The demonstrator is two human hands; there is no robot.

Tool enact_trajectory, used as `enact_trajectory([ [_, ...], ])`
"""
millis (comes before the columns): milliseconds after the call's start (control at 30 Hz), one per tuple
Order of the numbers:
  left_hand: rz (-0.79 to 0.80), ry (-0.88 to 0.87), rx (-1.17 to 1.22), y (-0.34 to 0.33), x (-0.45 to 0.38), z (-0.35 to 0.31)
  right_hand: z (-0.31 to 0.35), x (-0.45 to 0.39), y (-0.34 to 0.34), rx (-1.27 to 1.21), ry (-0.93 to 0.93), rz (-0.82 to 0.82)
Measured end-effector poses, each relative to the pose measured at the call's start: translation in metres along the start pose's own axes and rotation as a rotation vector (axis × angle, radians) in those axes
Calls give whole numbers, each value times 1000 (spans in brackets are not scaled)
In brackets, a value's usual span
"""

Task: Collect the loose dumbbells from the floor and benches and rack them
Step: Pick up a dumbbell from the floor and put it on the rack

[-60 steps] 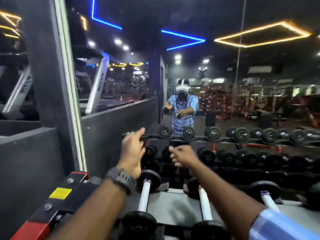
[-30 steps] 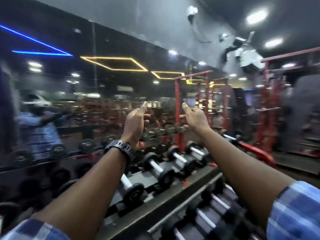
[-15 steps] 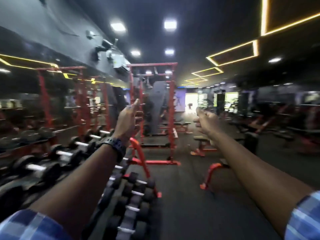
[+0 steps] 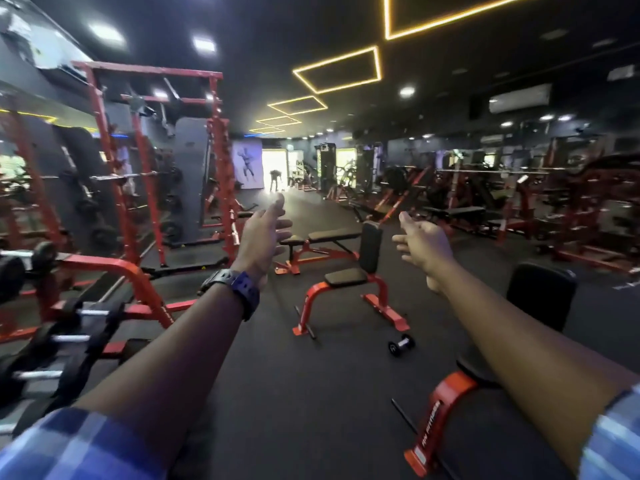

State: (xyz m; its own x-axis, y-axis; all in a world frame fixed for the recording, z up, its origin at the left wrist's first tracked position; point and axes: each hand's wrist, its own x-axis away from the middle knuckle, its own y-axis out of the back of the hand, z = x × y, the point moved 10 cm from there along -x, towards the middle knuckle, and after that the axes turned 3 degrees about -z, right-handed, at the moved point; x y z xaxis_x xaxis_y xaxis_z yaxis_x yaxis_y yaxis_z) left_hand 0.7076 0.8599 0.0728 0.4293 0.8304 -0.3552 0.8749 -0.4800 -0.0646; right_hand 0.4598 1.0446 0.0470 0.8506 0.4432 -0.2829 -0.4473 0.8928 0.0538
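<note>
A small black dumbbell [image 4: 401,345] lies loose on the dark floor, just right of the foot of a red upright-seat bench [image 4: 349,284]. My left hand [image 4: 261,239], with a dark watch on its wrist, is stretched forward at chest height, fingers apart and empty. Level with it, my right hand [image 4: 420,247] is also held out with loose fingers and nothing in it. Both hands are well above and short of the dumbbell. The red dumbbell rack [image 4: 104,271] with several racked dumbbells runs along the left edge.
A flat red bench [image 4: 320,242] stands behind the upright one. Another red-and-black seat [image 4: 540,296] is close at the right, its frame at the bottom right. Red power racks [image 4: 156,161] line the left wall. A distant person stands by the bright doorway.
My view has swung right, away from the mirror and rack, onto the open gym floor. Both hands stayed raised and have opened their fingers. The loose dumbbell has come into sight.
</note>
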Motion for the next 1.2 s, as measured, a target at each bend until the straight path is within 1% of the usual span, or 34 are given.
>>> enact_trajectory([
  [200, 95, 35, 23, -75, -20, 34, -34, -25, 39, 45, -51, -55],
  [300, 115, 53, 24, -97, -26, 51, -53, -35, 46, 44, -85, -57],
  [400, 144, 101, 16, -118, -38, 83, -88, -50, 51, 59, -125, -76],
  [533, 169, 136, 17, -132, -70, 126, -132, -80, 41, 64, -176, -101],
  [700, 202, 199, 2, -145, -137, 199, -194, -133, -4, 78, -243, -131],
  [833, 275, 252, -2, -162, -208, 243, -234, -181, -36, 89, -320, -194],
  [1033, 350, 235, 15, -200, -324, 269, -242, -282, -62, 92, -314, -284],
  [1200, 397, 215, 43, -258, -412, 302, -261, -384, -68, 72, -273, -321],
])
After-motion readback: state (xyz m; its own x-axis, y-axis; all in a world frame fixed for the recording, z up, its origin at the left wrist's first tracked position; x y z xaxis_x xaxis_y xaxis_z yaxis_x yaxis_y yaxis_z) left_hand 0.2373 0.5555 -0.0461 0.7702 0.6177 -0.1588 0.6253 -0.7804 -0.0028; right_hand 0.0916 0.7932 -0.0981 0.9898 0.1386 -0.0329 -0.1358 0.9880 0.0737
